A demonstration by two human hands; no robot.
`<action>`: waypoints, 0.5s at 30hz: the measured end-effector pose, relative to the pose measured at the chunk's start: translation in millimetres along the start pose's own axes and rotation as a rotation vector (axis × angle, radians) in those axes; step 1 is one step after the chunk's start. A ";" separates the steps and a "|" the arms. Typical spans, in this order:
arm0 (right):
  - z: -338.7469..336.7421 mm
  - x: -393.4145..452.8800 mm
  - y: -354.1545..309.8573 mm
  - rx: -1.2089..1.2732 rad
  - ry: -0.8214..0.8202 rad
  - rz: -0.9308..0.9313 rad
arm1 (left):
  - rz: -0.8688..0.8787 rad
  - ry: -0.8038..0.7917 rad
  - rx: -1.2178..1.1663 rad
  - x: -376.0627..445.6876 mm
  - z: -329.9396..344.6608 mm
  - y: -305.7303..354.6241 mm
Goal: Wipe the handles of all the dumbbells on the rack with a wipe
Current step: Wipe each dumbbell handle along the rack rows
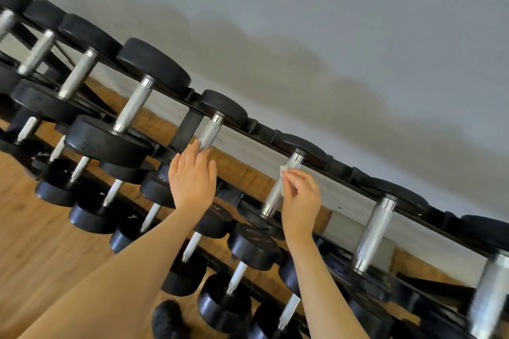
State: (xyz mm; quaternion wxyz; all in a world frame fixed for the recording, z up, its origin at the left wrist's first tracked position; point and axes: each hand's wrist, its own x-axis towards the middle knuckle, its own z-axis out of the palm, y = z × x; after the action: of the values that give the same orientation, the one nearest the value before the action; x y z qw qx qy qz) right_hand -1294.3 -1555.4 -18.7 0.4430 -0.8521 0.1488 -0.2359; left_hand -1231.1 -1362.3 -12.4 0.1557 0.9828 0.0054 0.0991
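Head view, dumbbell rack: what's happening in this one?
A person is wiping dumbbell handles on the top tier of a black metal rack. The right hand pinches a small white wipe against one knurled silver handle. The left hand rests on the neighbouring knurled silver handle, fingers fairly straight. Lower tiers hold more black dumbbells.
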 end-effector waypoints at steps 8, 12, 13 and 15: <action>1.4 14.4 3.5 0.066 0.150 0.032 | 0.097 0.035 0.051 -3.4 3.3 -7.5; 6.7 10.5 4.8 0.054 0.169 0.035 | 0.217 0.021 0.022 0.6 -7.1 -19.4; 7.2 7.3 5.3 0.019 0.180 0.027 | 0.243 0.015 0.029 4.0 -9.6 -24.6; 7.4 1.2 6.0 -0.034 0.199 0.032 | 0.255 0.000 0.073 11.9 -10.8 -36.0</action>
State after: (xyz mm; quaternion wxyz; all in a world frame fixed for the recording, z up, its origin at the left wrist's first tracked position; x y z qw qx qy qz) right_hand -1289.6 -1554.3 -27.0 0.4153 -0.8293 0.2098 -0.3096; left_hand -1220.8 -1324.3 -11.1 0.1060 0.9806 -0.1158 0.1177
